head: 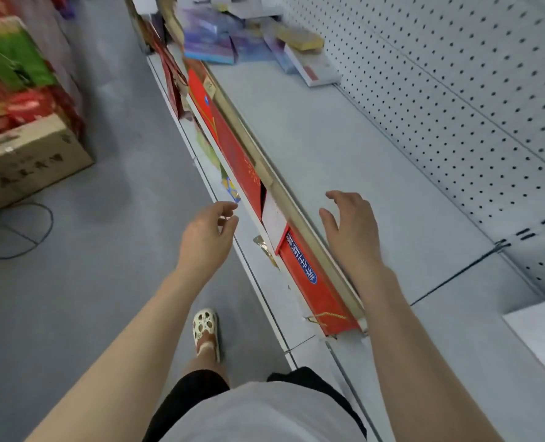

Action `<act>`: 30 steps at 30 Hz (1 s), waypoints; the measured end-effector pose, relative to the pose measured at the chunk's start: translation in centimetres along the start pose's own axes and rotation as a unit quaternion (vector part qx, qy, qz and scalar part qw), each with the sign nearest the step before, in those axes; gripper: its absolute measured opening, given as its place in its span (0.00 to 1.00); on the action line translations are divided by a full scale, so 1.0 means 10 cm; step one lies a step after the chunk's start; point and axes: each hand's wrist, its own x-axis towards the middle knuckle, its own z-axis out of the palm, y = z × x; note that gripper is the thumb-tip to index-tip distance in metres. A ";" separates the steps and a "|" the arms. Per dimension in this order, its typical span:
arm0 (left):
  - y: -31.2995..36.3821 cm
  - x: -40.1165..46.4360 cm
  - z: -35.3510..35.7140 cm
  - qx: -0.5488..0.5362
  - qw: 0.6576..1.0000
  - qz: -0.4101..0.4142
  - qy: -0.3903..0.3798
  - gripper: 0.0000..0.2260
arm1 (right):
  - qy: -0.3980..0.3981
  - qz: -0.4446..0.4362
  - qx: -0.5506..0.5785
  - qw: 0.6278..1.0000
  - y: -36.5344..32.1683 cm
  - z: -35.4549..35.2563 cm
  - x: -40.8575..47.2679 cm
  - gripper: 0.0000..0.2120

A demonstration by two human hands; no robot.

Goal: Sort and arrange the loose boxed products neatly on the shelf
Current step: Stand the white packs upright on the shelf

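Observation:
A grey metal shelf (328,148) runs from near right to far centre. At its far end lies a loose pile of boxed products: purple-blue boxes (210,39), a flat yellow box (299,38) and a white box with a red stripe (315,70). My left hand (205,237) hovers off the shelf's front edge, fingers loosely curled, holding nothing. My right hand (350,228) hangs over the shelf just behind its gold front rail (264,161), fingers relaxed and empty. Both hands are well short of the pile.
Red gift boxes (232,145) (315,288) stand on the lower shelf below the rail. A pegboard back panel (456,90) lines the right. A cardboard carton (32,164) with red and green packs stands on the floor at left, by a dark cable (19,231).

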 end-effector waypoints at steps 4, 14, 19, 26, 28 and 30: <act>-0.15 0.94 -0.25 -0.001 0.999 0.025 -0.031 0.11 | 0.016 0.036 -0.003 0.999 -0.24 0.31 0.68 0.17; -0.17 3.18 -0.62 0.026 0.986 0.130 -0.103 0.12 | 0.055 0.091 -0.042 0.993 -0.64 0.74 2.41 0.18; -0.13 4.23 -0.47 0.060 0.970 0.203 -0.119 0.12 | 0.068 0.124 -0.047 0.989 -0.51 0.89 3.62 0.20; -0.04 5.38 -0.36 0.126 0.954 0.240 -0.131 0.13 | 0.009 0.156 -0.083 0.984 -0.29 1.30 5.46 0.26; 0.00 5.64 -0.34 0.129 0.947 0.262 -0.134 0.12 | -0.052 0.166 -0.110 0.979 -0.22 1.41 5.72 0.31; 0.05 5.86 -0.29 0.126 0.944 0.274 -0.131 0.12 | -0.081 0.171 -0.135 0.973 -0.16 1.49 5.77 0.33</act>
